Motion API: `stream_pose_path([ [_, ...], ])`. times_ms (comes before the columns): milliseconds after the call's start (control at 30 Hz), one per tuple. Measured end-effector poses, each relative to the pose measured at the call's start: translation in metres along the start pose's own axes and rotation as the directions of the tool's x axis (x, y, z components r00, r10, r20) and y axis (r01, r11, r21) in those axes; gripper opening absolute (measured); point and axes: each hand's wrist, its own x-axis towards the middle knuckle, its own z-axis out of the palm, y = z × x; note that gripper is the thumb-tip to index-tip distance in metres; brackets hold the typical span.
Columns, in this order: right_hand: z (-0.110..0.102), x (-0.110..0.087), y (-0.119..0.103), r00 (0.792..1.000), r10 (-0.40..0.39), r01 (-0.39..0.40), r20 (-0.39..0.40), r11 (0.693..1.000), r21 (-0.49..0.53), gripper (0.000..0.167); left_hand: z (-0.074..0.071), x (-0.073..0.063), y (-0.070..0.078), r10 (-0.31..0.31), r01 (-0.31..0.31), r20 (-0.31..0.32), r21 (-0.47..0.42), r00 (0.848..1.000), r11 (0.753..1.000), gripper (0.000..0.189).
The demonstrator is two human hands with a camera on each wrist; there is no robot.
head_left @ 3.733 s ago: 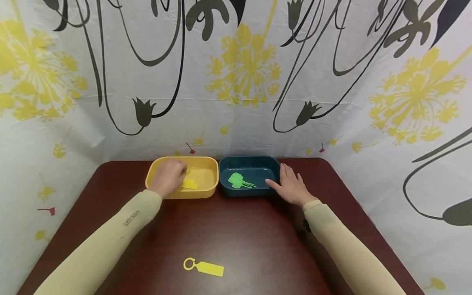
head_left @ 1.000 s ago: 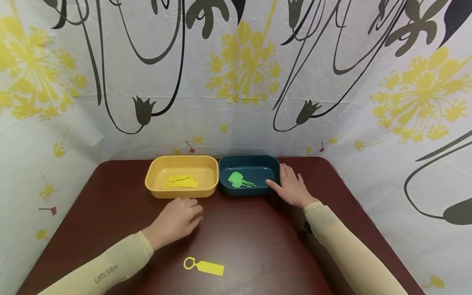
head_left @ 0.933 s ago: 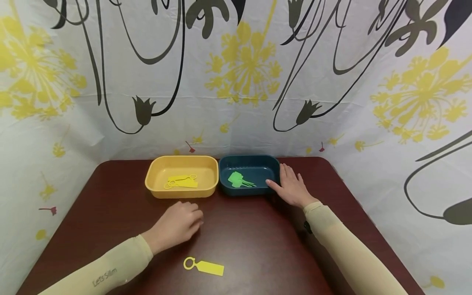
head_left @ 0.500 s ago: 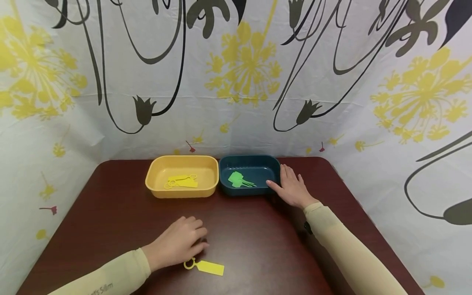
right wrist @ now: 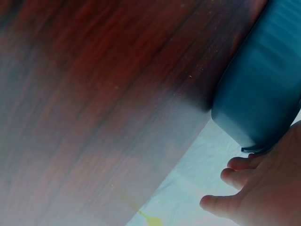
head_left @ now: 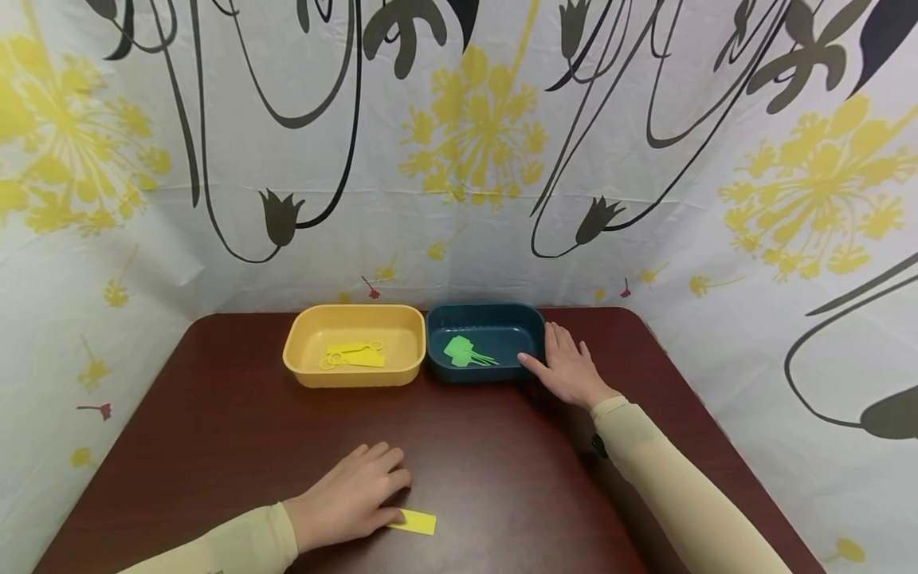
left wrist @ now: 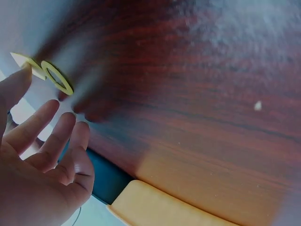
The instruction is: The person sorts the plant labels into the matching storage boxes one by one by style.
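Observation:
A yellow flat tag [head_left: 421, 523] with a ring at one end lies on the dark red-brown table. My left hand [head_left: 351, 501] is over it, thumb on the tag and the other fingers loosely spread past it. From the left wrist, the tag's ring [left wrist: 69, 89] shows beside the thumb, while the hand [left wrist: 51, 179] is palm-side to the camera with fingers slightly bent. My right hand [head_left: 571, 375] rests at the right end of a dark blue tray [head_left: 488, 373], thumb over the rim and fingers straight along the outside. The right wrist view shows fingers by the tray's [right wrist: 263, 89] end.
A yellow tray [head_left: 358, 379] stands left of the blue one at the table's back edge, with yellow tags [head_left: 364, 361] inside. Green pieces with thin stems [head_left: 459, 349] lie in the blue tray. Behind hangs a flower-patterned white cloth [head_left: 445, 159].
My left hand came out of the yellow tray, moved back toward the near side, and spread its fingers over the loose yellow tag, covering its ring. The right hand stayed at the blue tray.

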Motion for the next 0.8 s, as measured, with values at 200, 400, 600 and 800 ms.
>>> stream_pose_path([
  [200,0.0,-0.0007,-0.0005,1.0,-0.001,0.001,-0.004,1.0,0.004,0.107,0.0028,-0.0012,0.0028,0.006,-0.007,-0.016,-0.026,1.0,1.0,0.022],
  [400,-0.0002,-0.0006,-0.0006,1.0,0.001,-0.001,0.002,1.0,0.001,0.107,0.0032,-0.0023,0.0053,0.009,-0.011,-0.029,-0.05,1.0,0.999,0.025],
  [600,0.0003,-0.0011,-0.001,1.0,0.007,-0.007,0.009,1.0,0.001,0.107,0.0051,-0.003,0.0063,0.011,-0.014,-0.055,-0.044,0.998,0.999,0.021],
  [800,0.0019,-0.0009,-0.0005,1.0,0.009,-0.009,0.012,1.0,0.018,0.107,0.0063,-0.0018,0.0078,-0.01,0.007,-0.041,-0.057,0.999,0.998,0.02],
])
